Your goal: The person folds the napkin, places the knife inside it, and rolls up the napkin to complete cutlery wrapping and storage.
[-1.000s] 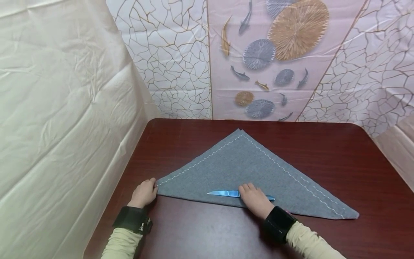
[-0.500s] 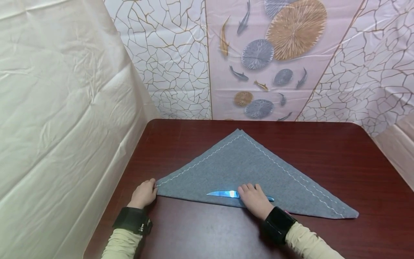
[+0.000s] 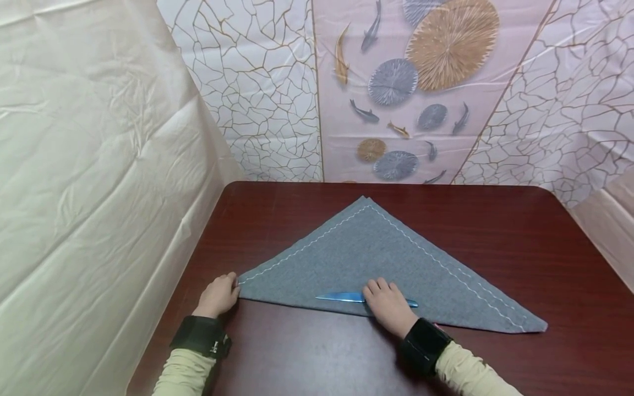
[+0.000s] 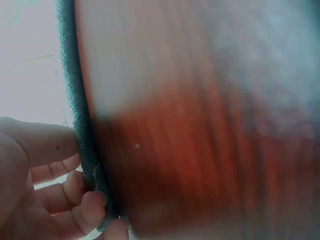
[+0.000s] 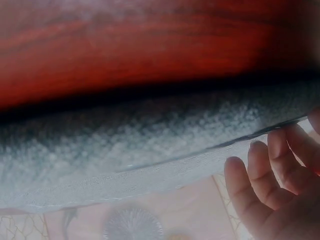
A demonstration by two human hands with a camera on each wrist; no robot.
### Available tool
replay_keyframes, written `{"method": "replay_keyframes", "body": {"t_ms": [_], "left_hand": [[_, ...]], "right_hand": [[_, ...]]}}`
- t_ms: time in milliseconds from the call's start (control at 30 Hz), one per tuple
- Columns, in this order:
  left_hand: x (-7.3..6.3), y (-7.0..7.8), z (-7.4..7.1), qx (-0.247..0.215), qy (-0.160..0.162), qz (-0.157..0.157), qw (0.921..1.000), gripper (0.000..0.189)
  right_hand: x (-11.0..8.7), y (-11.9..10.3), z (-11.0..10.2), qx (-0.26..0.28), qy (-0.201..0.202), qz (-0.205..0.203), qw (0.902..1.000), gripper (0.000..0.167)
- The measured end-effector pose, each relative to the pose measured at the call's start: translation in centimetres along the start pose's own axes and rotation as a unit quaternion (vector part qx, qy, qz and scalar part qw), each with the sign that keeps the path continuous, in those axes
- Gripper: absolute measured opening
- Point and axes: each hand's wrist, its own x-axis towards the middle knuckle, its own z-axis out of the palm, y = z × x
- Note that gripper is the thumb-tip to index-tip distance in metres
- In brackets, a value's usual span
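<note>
A grey cloth (image 3: 346, 247), folded into a triangle with white wavy stitching along its two upper sides, lies on the table. My left hand (image 3: 218, 296) holds its left corner; in the left wrist view, the thumb and curled fingers of the left hand (image 4: 45, 185) are at the rolled cloth edge (image 4: 75, 90). Near the fold, my right hand (image 3: 388, 305) grips a shiny blue knife (image 3: 339, 297) lying flat, blade pointing left, and covers the middle of it. The right wrist view has the fingers of the right hand (image 5: 265, 185) at the knife's thin dark edge (image 5: 250, 136).
The dark red-brown table (image 3: 297, 352) has rounded far corners. A pale sheet (image 3: 99, 192) hangs along the left side. Behind stands a patterned curtain (image 3: 267, 93) with fish and round leaf shapes. Black bands (image 3: 200, 336) circle both wrists.
The whole picture has shifted slightly left. Both hands keep their places on the cloth and the knife, and the glare on the blade has dimmed.
</note>
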Motion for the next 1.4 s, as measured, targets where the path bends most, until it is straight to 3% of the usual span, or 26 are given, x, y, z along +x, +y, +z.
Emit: {"method": "replay_keyframes", "body": {"t_ms": [200,367,467,633,733,933,1067,1267,1400], "left_hand": [[-0.4,-0.7,-1.1,-0.004,0.012,-0.019,0.9997,0.016],[-1.0,-1.4,-1.9,-0.007,-0.008,-0.078,0.9969,0.041],[-1.1,-1.7,-2.1,-0.016,-0.026,-0.111,0.9934,0.047],[-0.8,-1.9,-2.0,-0.054,-0.029,-0.126,0.9901,0.042],[-0.5,-1.8,-1.6,-0.075,-0.01,-0.117,0.9902,0.041],[-0.2,-0.3,-1.4,-0.114,0.069,-0.071,0.9885,0.018],[-0.3,1.8,-1.6,-0.142,0.109,-0.035,0.9833,0.02],[-0.4,5.5,-1.0,-0.164,0.176,0.098,0.9656,0.04],[-0.2,7.8,0.0,-0.142,0.177,0.167,0.9596,0.048]], "right_hand": [[0.2,0.1,0.2,0.01,0.015,-0.009,0.9998,0.005],[0.2,0.5,0.1,0.039,-0.003,0.0,0.9992,0.006],[0.3,0.7,-0.1,0.059,-0.013,0.008,0.9981,0.012],[0.5,0.8,-0.4,0.072,-0.016,0.014,0.9971,0.017],[0.6,0.7,-0.6,0.066,-0.013,0.016,0.9976,0.019],[1.2,0.6,-1.0,0.091,0.028,0.004,0.9955,0.016],[2.1,0.2,-1.1,0.102,0.062,-0.025,0.9925,0.014],[4.5,-0.9,-1.8,0.142,0.101,-0.069,0.9823,0.009],[6.6,-2.2,-2.4,0.174,0.113,-0.094,0.9736,0.018]]}}
